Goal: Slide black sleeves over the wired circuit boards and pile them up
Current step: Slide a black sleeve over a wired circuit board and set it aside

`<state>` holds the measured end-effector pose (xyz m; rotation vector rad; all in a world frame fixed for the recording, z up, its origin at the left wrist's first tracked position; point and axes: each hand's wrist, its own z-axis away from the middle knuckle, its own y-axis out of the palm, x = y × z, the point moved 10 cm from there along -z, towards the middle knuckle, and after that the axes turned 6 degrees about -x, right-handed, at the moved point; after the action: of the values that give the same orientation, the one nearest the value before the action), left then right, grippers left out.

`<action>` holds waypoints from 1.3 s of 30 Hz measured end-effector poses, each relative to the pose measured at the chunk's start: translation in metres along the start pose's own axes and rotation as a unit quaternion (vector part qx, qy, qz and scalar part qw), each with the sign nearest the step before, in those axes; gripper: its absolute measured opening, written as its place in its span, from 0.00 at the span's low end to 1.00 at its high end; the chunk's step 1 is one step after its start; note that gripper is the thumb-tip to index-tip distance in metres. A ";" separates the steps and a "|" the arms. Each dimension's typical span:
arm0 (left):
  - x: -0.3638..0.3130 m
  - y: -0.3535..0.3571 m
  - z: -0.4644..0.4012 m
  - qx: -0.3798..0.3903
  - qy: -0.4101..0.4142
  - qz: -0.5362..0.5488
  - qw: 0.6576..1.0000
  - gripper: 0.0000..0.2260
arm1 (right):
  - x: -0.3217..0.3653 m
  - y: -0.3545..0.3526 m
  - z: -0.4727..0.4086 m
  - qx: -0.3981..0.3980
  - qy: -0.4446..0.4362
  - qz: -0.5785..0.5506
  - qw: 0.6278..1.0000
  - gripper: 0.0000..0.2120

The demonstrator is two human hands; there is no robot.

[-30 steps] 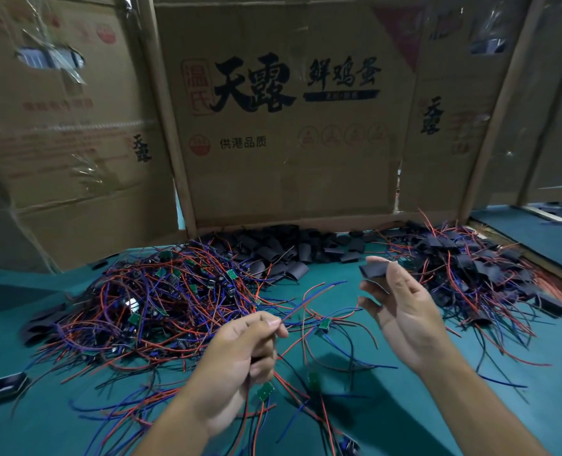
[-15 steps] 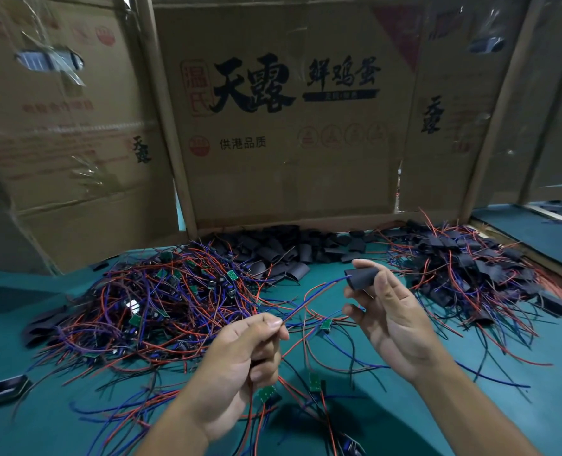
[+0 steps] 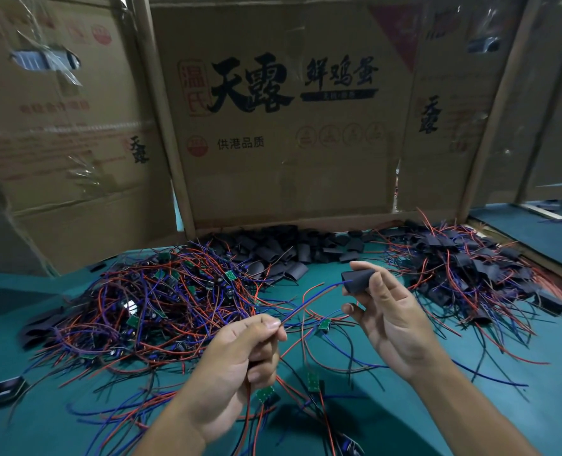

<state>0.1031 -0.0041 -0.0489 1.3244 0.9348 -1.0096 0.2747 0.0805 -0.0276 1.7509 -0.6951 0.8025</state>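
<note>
1. While the left hand [image 3: 240, 360] pinches a red and a blue wire [image 3: 309, 301] between thumb and forefinger, its other fingers curl in around more wires that hang below the palm, with a small green circuit board [image 3: 266, 394] dangling just under it.
2. Those two wires run up and to the right, and their tips reach the open mouth of a black sleeve [image 3: 358, 278].
3. Held near the middle of the scene, the sleeve sits between the thumb and fingertips of the right hand [image 3: 391, 317], whose palm faces left (the lower fingers are loosely bent, gripping nothing).
4. A tangle of unsleeved boards and wires [image 3: 148, 304] spreads over the green table [image 3: 503, 406] at left.
5. Loose empty sleeves [image 3: 289, 255] lie at the far middle, against the cardboard box wall [image 3: 289, 153].
6. Finished, sleeved boards [image 3: 470, 268] are heaped at far right, red wires sticking out.
7. One more board [image 3: 324, 325] lies on the table between the hands.
</note>
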 end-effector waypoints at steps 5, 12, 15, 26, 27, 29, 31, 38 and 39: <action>0.001 0.004 0.001 -0.004 0.001 -0.015 1.000 0.07 | -0.008 0.010 0.004 0.036 0.000 0.015 0.999 0.24; 0.003 0.007 0.002 -0.013 -0.009 -0.016 1.000 0.08 | -0.025 0.026 0.011 0.068 0.021 0.033 0.997 0.25; 0.002 0.006 0.002 -0.013 -0.007 -0.018 1.000 0.08 | -0.022 0.022 0.009 0.047 0.024 0.009 0.999 0.25; -0.003 -0.003 0.001 -0.020 0.001 -0.008 1.000 0.09 | 0.007 -0.005 0.000 -0.028 0.008 -0.046 0.999 0.12; -0.004 -0.003 0.001 -0.021 0.001 -0.006 1.000 0.09 | 0.007 -0.004 0.000 -0.025 0.008 -0.045 0.999 0.13; -0.005 -0.003 0.001 -0.021 0.002 -0.005 1.000 0.09 | 0.007 -0.003 0.001 -0.019 0.012 -0.042 0.999 0.13; -0.006 -0.003 0.001 -0.020 0.003 -0.004 1.000 0.08 | 0.006 -0.001 0.002 -0.016 0.017 -0.038 0.999 0.13; -0.008 -0.002 0.003 -0.014 0.015 -0.007 1.000 0.07 | 0.002 0.003 0.005 -0.010 0.028 -0.041 0.999 0.13; -0.008 -0.002 0.002 -0.013 0.015 -0.008 1.000 0.07 | 0.002 0.003 0.005 -0.010 0.027 -0.042 0.999 0.13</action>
<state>0.0984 -0.0059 -0.0414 1.3152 0.9802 -0.9887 0.2747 0.0747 -0.0253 1.7237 -0.5880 0.7799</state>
